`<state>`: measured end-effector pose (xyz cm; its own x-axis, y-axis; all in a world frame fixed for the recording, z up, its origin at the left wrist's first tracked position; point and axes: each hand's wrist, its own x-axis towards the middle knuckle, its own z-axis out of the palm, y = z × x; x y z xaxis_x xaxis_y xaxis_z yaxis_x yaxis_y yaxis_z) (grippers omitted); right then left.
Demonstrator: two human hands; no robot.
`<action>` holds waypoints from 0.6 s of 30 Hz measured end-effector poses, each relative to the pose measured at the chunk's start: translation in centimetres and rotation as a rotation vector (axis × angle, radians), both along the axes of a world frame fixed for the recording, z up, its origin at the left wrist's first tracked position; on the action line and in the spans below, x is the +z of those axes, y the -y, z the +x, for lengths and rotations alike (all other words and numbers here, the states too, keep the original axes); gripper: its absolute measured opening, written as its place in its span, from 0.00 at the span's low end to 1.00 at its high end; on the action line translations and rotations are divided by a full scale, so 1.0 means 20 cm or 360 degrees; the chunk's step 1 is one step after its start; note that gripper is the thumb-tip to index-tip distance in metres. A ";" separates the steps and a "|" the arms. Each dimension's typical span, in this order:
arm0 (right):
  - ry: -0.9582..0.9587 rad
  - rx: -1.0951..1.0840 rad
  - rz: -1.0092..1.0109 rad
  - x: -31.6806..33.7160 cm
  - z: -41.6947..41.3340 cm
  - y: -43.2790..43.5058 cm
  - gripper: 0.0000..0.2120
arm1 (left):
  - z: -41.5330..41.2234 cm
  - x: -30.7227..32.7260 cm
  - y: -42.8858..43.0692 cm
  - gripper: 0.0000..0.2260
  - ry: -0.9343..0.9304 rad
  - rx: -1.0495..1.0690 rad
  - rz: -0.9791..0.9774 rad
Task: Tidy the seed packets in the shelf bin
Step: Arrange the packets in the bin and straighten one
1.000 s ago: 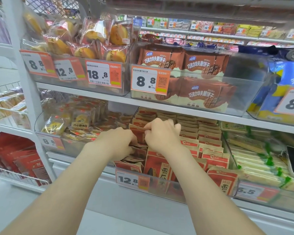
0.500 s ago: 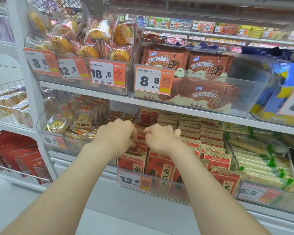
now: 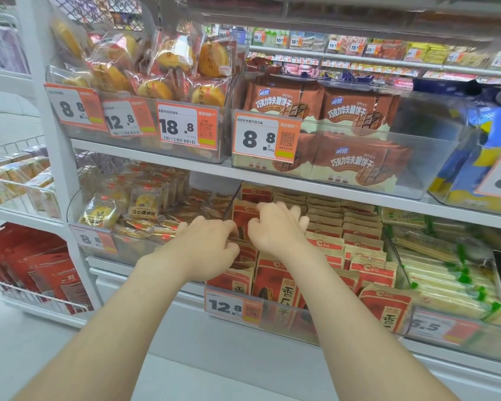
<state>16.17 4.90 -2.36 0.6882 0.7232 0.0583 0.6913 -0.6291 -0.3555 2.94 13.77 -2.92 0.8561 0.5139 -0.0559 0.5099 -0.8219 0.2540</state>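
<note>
Where two bare arms reach into a clear shelf bin (image 3: 330, 321) on the lower shelf, red-and-tan seed packets (image 3: 365, 250) stand in rows. The left hand (image 3: 206, 247) curls its fingers round one raised packet (image 3: 242, 219); the right hand (image 3: 275, 227) pinches its top, other fingers spread. Packets look light, crinkly and floppy, best gripped at both side edges

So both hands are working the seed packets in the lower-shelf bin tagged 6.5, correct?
Not quite: the head view shows the left hand and right hand on the seed packets in the lower-shelf bin with the 12.8 tag; the 6.5 tag is on the neighbouring bin to the right.
</note>
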 end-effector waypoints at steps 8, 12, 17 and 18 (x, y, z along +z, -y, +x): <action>0.0176 0.0030 -0.0321 0.07 -0.02 -0.13 0.23 | -0.01 -0.03 -0.01 0.10 -0.0013 0.0005 -0.0015; 0.0147 0.0025 -0.0458 0.10 0.01 -0.19 0.24 | -0.02 -0.05 -0.02 0.14 0.0090 -0.0019 -0.0067; 0.0211 0.0055 -0.0597 0.08 0.01 -0.19 0.21 | -0.04 -0.06 -0.01 0.20 0.0232 -0.0064 -0.0085; 0.0249 0.0066 -0.0577 0.08 0.00 -0.19 0.20 | -0.04 -0.06 -0.01 0.20 0.0236 -0.0057 -0.0075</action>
<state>16.27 8.73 -0.76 0.6609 0.7433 -0.1040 0.7471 -0.6648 -0.0039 2.20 14.03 -4.17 0.8744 0.4827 0.0490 0.4347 -0.8242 0.3628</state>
